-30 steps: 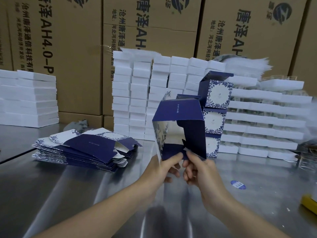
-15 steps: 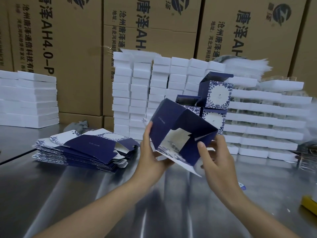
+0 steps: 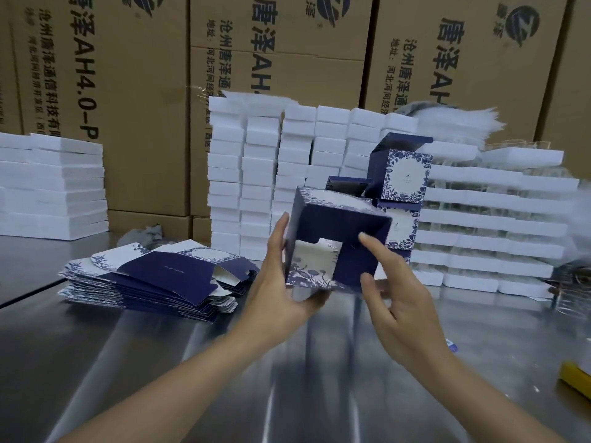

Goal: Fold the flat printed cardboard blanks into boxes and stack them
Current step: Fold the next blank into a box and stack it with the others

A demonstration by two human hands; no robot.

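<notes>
We are holding a half-formed blue-and-white box [image 3: 339, 244] in the air above the steel table [image 3: 160, 362], near the middle of the scene, its open end facing us. Our left hand [image 3: 281, 282] is gripping its left wall, thumb lying up the outside, fingers curling beneath the floor. Our right hand [image 3: 399, 302] is working with fingers apart: the forefinger [image 3: 372, 246] is stretching straight onto a dark flap, the thumb sitting lower by the near edge. We are judging the card to be light and thin, stiff along its panels but quick to crease at the scores, its printed face perhaps slick, so we are favouring a hold on walls and corners rather than loose flaps. To the left, flat blanks [image 3: 153, 279] are lying in a pile on the table; farther off to the right, finished boxes [image 3: 406, 177] are standing stacked before white trays [image 3: 256, 174] and brown cartons [image 3: 134, 91]. The box is hiding our remaining right fingers and its far end, so we cannot tell whether that end is closed.
</notes>
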